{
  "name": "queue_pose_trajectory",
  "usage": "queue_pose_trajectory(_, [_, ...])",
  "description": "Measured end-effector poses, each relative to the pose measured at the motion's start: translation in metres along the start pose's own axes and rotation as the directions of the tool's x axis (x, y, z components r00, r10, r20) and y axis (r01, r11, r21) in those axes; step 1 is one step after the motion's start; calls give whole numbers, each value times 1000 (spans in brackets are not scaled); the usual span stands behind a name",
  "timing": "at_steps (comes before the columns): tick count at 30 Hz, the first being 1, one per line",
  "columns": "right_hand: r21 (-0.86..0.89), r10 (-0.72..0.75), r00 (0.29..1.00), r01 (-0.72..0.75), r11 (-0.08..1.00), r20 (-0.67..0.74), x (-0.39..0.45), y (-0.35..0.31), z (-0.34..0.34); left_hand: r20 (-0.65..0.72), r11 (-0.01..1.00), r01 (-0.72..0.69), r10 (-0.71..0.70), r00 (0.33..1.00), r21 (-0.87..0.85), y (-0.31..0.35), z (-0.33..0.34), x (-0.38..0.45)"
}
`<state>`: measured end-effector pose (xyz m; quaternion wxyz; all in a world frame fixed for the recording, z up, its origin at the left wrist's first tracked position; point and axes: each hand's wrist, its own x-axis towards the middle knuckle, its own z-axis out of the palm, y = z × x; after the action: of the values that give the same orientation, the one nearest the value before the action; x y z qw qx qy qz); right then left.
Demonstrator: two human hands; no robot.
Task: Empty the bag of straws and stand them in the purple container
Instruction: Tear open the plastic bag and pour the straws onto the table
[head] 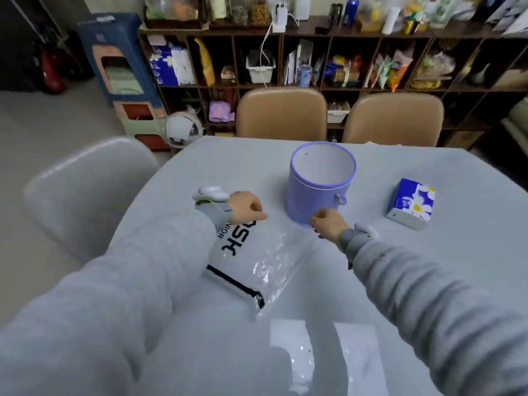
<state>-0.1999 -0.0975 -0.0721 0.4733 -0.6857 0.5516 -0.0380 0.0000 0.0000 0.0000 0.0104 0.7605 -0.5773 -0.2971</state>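
Observation:
A clear plastic bag (265, 264) with dark lettering and a black zip edge lies flat on the table in front of me. My left hand (245, 207) pinches its far left corner, and my right hand (328, 222) pinches its far right corner. The purple container (320, 184) stands upright just beyond my right hand, open at the top with a white inside that looks empty. I cannot make out any straws inside the bag.
A blue and white tissue pack (411, 204) lies to the right of the container. A small white object (213, 192) sits by my left wrist. Two tan chairs (281, 112) stand at the far edge of the table (457, 252), and a grey chair (85, 184) on the left.

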Motion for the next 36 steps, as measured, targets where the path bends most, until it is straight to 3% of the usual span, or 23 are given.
queue_pose_trajectory(4, [67, 125, 989, -120, 990, -77, 9, 28, 15, 73, 999, 32, -34, 997, 30, 3, 32, 16])
queue_pose_trajectory(8, [371, 347, 928, -372, 851, 136, 5, 44, 37, 114, 999, 26, -30, 993, 36, 4, 55, 28])
queue_pose_trajectory(11, [446, 339, 931, -363, 818, 135, 7, 47, 50, 106, 999, 21, -24, 994, 33, 1, 63, 31])
queue_pose_trajectory(15, [310, 187, 982, -181, 933, 9, 16, 37, 54, 91, 999, 29, -26, 996, -35, -2, 54, 27])
queue_pose_trajectory(21, [307, -123, 992, 129, 943, -38, 3, -13, 33, -81, 978, 22, -40, 996, -207, -8, 13, 23])
queue_pose_trajectory(27, [455, -493, 869, 422, 784, 45, -35, -103, -4, -360, 915, -212, 80, 929, -344, 7, -56, 2])
queue_pose_trajectory(30, [501, -565, 822, 462, 732, 66, -50, -139, -13, -454, 869, -325, 134, 881, -373, 5, -82, -14])
queue_pose_trajectory(36, [554, -644, 759, 498, 668, 95, -74, -169, -29, -565, 814, -419, 140, 813, -402, 3, -110, -47])
